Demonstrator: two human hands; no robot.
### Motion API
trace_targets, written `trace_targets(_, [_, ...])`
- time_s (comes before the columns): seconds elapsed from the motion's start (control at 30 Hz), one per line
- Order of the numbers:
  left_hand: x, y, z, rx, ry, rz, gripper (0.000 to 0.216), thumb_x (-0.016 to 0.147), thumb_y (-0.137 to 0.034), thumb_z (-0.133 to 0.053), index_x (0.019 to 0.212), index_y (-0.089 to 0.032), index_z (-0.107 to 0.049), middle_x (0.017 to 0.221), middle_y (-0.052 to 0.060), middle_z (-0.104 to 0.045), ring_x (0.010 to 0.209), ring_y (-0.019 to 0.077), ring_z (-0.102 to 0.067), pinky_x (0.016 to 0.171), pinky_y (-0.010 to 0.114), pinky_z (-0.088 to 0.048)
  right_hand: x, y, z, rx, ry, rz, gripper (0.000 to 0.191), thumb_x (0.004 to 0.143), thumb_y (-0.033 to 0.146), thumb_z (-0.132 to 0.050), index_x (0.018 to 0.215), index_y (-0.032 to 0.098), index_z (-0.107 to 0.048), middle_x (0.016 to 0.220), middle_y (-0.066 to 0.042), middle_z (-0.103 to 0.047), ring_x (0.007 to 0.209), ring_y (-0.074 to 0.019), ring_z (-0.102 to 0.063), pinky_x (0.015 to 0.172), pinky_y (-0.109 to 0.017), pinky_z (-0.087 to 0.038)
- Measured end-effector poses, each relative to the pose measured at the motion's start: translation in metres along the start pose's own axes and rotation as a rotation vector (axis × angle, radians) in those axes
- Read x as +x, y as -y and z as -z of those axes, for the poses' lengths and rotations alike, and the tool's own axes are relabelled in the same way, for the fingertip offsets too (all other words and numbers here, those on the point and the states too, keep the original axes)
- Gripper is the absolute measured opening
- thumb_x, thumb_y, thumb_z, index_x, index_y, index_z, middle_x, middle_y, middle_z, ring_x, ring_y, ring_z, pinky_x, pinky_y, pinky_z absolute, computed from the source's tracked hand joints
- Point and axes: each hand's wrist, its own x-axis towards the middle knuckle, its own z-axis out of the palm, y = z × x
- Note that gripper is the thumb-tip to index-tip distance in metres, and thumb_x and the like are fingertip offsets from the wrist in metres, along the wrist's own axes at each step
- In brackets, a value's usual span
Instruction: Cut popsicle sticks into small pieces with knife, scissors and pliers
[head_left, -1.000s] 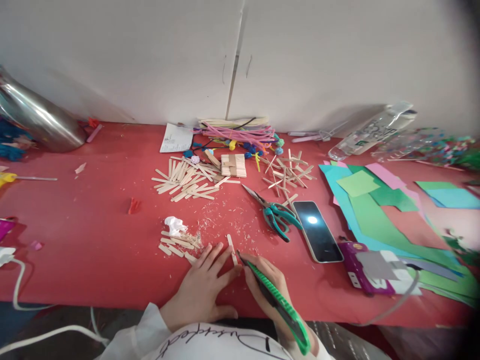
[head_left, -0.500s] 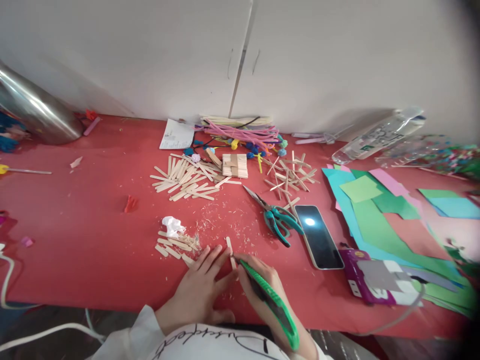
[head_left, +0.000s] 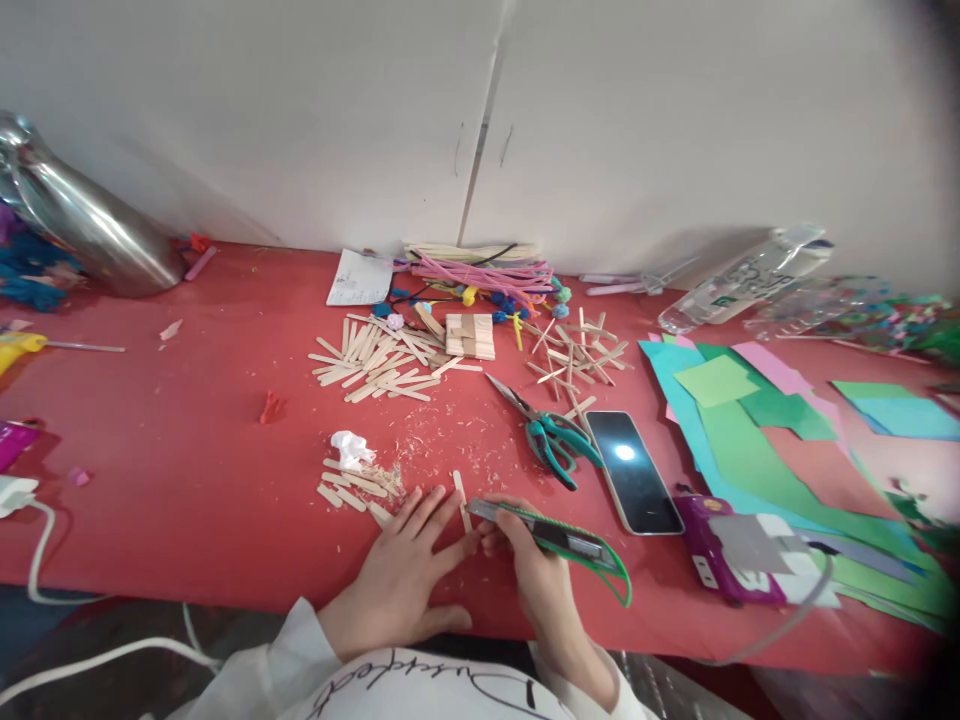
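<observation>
My left hand [head_left: 409,570] lies flat with fingers spread on the red table, its fingertips beside a wooden craft stick [head_left: 460,498]. In my right hand [head_left: 534,560] is a green box cutter [head_left: 570,540], its blade pointing left over the lower part of that stick. My right fingers partly hide the stick's near end. Left of my left fingertips lie several cut stick pieces [head_left: 343,497], wood shavings and a crumpled white tissue [head_left: 351,450]. Teal-handled pliers [head_left: 559,440] rest to the right, apart from both hands.
Behind are a loose pile of craft sticks [head_left: 367,360], a banded stick bundle [head_left: 471,336] and pink pipe cleaners [head_left: 480,272]. A phone [head_left: 634,475], a purple box [head_left: 705,550], coloured paper [head_left: 750,430] and a plastic bottle [head_left: 742,280] are at right. A steel flask [head_left: 105,220] stands left.
The box cutter has turned from pointing away from me to lying more sideways, and my right hand has rolled with it. My left hand stays on the table. The view has shifted slightly left.
</observation>
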Motion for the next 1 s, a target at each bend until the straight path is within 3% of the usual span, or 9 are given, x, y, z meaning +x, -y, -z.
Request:
trace_targets(0.2, [-0.001, -0.003, 0.002, -0.003, -0.015, 0.010, 0.088, 0.071, -0.058, -0.068, 0.144, -0.032, -0.027, 0.153, 0.012, -0.021, 0.138, 0.0365, -0.020, 0.108, 0.056, -0.022, -0.008, -0.001, 0.005, -0.105, 0.041, 0.132, 0.021, 0.083, 0.036, -0.052, 0.087, 0.020, -0.065, 0.061, 0.000, -0.068, 0.053, -0.0162, -0.064, 0.055, -0.027, -0.054])
trace_targets(0.4, [-0.001, -0.003, 0.001, 0.019, -0.030, 0.022, 0.090, 0.068, -0.055, -0.073, 0.143, -0.031, -0.030, 0.152, 0.013, -0.023, 0.138, 0.0353, -0.021, 0.109, 0.055, -0.021, -0.014, -0.005, 0.005, -0.252, 0.084, 0.283, 0.020, 0.085, 0.031, -0.053, 0.093, 0.021, -0.068, 0.088, -0.006, -0.074, 0.077, -0.0200, -0.070, 0.070, -0.028, -0.055])
trace_targets(0.6, [-0.001, -0.003, 0.003, 0.037, 0.007, 0.011, 0.081, 0.069, -0.055, -0.071, 0.139, -0.027, -0.040, 0.151, 0.015, -0.025, 0.137, 0.0358, -0.022, 0.109, 0.056, -0.021, -0.013, -0.010, 0.009, -0.315, 0.134, 0.363, 0.020, 0.086, 0.029, -0.053, 0.096, 0.022, -0.068, 0.090, -0.005, -0.074, 0.080, -0.0202, -0.070, 0.073, -0.028, -0.055])
trace_targets(0.73, [0.000, -0.002, 0.002, 0.030, -0.011, 0.000, 0.082, 0.070, -0.054, -0.071, 0.140, -0.028, -0.038, 0.151, 0.014, -0.026, 0.137, 0.0356, -0.022, 0.109, 0.055, -0.021, -0.013, -0.005, 0.006, -0.306, 0.135, 0.335, 0.019, 0.086, 0.027, -0.052, 0.095, 0.023, -0.067, 0.088, -0.004, -0.074, 0.076, -0.0190, -0.070, 0.070, -0.026, -0.055])
trace_targets(1.0, [0.001, -0.003, 0.000, 0.009, -0.020, 0.016, 0.089, 0.066, -0.049, -0.076, 0.142, -0.031, -0.034, 0.152, 0.013, -0.022, 0.137, 0.0379, -0.022, 0.107, 0.056, -0.025, -0.011, -0.005, -0.005, -0.160, 0.013, 0.167, 0.020, 0.086, 0.034, -0.048, 0.085, 0.020, -0.063, 0.063, -0.002, -0.069, 0.053, -0.0169, -0.064, 0.052, -0.026, -0.054])
